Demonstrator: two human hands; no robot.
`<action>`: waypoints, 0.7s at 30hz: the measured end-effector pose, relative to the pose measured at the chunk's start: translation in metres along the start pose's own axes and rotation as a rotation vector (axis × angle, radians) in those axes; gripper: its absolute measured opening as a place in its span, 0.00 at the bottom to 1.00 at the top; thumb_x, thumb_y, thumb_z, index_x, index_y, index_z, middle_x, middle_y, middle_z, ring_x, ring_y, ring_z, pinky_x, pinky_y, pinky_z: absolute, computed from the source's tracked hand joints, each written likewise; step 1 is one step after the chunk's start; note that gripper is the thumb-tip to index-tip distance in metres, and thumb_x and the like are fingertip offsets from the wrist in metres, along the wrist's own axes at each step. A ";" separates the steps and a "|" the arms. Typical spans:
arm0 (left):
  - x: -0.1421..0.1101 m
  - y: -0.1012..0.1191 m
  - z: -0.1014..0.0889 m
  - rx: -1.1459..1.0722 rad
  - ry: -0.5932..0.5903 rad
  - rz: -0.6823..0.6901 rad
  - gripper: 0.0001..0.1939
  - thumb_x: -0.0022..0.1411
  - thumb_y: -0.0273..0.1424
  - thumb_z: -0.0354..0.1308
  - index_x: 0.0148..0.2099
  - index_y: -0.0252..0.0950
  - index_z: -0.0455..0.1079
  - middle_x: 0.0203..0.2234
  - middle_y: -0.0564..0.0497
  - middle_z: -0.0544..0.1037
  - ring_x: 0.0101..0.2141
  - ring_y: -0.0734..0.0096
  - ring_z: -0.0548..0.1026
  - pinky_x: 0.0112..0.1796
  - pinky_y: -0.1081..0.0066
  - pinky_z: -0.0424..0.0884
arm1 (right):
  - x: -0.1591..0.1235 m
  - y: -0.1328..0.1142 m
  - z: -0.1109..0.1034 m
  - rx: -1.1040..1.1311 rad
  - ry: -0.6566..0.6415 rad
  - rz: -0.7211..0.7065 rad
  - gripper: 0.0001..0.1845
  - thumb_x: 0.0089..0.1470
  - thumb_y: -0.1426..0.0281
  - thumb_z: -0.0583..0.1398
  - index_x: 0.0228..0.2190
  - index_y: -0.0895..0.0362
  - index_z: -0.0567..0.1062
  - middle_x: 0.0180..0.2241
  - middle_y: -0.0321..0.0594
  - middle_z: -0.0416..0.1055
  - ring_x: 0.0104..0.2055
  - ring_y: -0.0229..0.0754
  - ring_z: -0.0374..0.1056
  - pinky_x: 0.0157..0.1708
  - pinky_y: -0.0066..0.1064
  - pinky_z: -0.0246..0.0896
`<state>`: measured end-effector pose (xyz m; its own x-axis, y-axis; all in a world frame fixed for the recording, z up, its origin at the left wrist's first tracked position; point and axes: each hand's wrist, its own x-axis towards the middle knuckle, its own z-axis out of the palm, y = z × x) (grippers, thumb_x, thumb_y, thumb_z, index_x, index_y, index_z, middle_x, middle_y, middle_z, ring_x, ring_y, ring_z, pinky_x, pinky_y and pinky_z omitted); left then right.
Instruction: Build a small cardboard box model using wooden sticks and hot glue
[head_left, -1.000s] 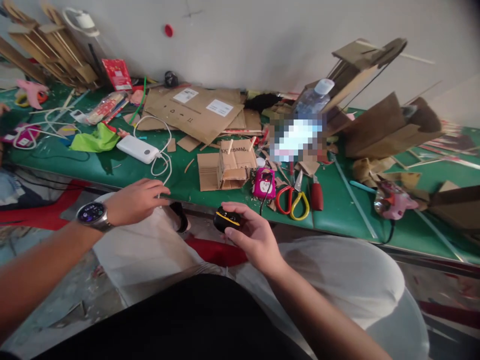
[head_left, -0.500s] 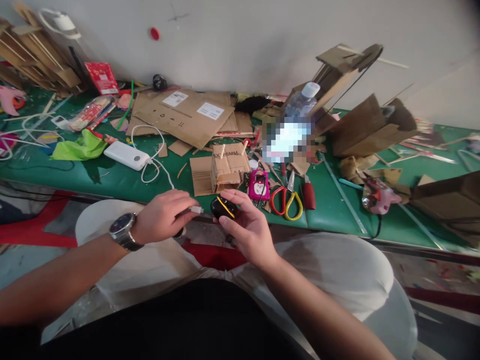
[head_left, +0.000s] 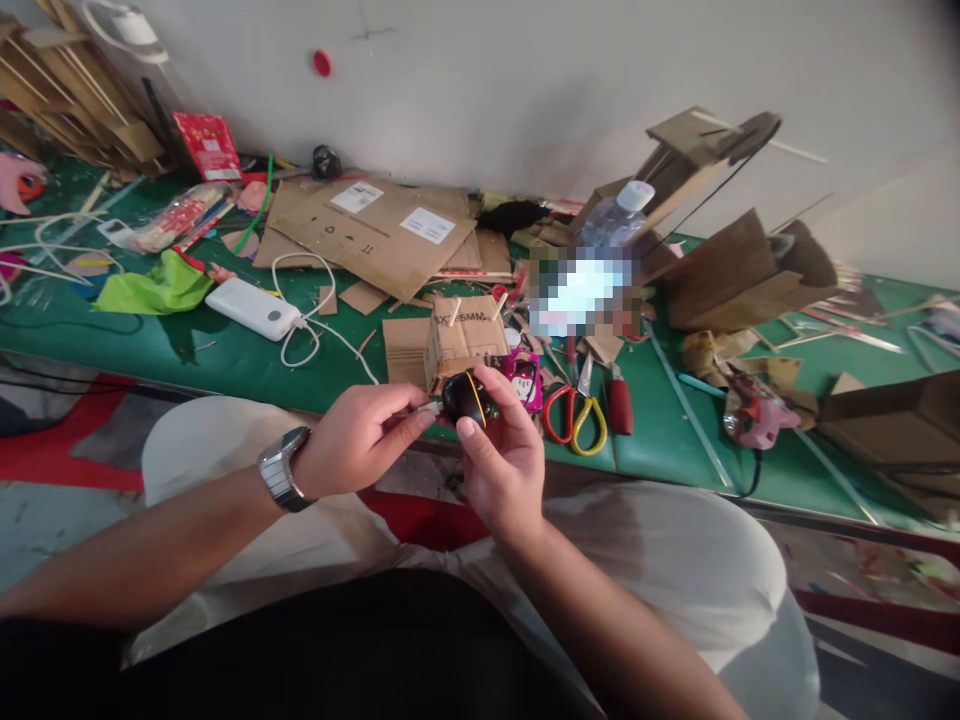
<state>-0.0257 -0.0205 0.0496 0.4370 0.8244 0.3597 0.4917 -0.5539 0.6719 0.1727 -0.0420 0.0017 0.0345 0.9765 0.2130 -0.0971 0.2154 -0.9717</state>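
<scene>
My left hand (head_left: 367,435), with a metal watch (head_left: 285,468) on its wrist, pinches the white plug (head_left: 430,408) of a charging cable. In my right hand (head_left: 504,455) is a small rounded black case (head_left: 463,400) with a yellow line round it, held between thumb and fingers. The plug's tip is at the left side of the case; whether it sits in a socket I cannot tell. From the plug, a white cable (head_left: 349,350) runs up to a white power bank (head_left: 253,308) on the green table.
Behind my hands stands a small cardboard box (head_left: 469,330). To its right are a magenta gadget (head_left: 523,378), red-and-yellow scissors (head_left: 576,415) and a red-handled tool (head_left: 619,400). A pink glue gun (head_left: 765,418) and cardboard pieces (head_left: 367,235) lie on the green table (head_left: 667,430).
My left hand has moved right, bringing the plug up to the case. My right hand has turned the case, so its yellow line stands more upright.
</scene>
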 end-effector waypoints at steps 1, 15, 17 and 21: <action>-0.001 0.000 0.001 -0.018 0.001 -0.008 0.15 0.81 0.34 0.55 0.37 0.37 0.70 0.25 0.56 0.74 0.25 0.74 0.70 0.29 0.73 0.62 | 0.000 0.001 -0.001 0.004 0.002 0.000 0.27 0.66 0.54 0.68 0.63 0.44 0.76 0.71 0.45 0.67 0.74 0.58 0.66 0.70 0.55 0.70; -0.002 0.004 0.003 -0.115 -0.071 -0.116 0.18 0.80 0.35 0.56 0.33 0.37 0.68 0.21 0.59 0.69 0.23 0.77 0.65 0.27 0.73 0.58 | 0.006 -0.004 -0.010 -0.006 0.002 -0.012 0.25 0.61 0.60 0.74 0.58 0.46 0.82 0.62 0.46 0.76 0.69 0.54 0.70 0.71 0.53 0.68; -0.002 0.006 0.004 -0.127 -0.110 -0.151 0.20 0.80 0.36 0.55 0.33 0.37 0.67 0.21 0.59 0.68 0.24 0.78 0.64 0.27 0.73 0.58 | 0.006 -0.003 -0.011 -0.023 0.015 -0.049 0.25 0.61 0.61 0.74 0.58 0.46 0.83 0.60 0.45 0.77 0.68 0.54 0.71 0.70 0.53 0.68; -0.001 0.008 0.005 -0.161 -0.129 -0.224 0.22 0.80 0.39 0.55 0.31 0.36 0.67 0.21 0.59 0.67 0.23 0.78 0.62 0.26 0.73 0.56 | 0.003 0.004 -0.011 0.000 0.049 -0.030 0.26 0.59 0.61 0.75 0.58 0.46 0.83 0.61 0.45 0.77 0.67 0.53 0.72 0.70 0.52 0.68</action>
<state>-0.0181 -0.0260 0.0514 0.4282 0.8967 0.1122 0.4658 -0.3254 0.8229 0.1829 -0.0380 -0.0027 0.0862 0.9678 0.2364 -0.0954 0.2443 -0.9650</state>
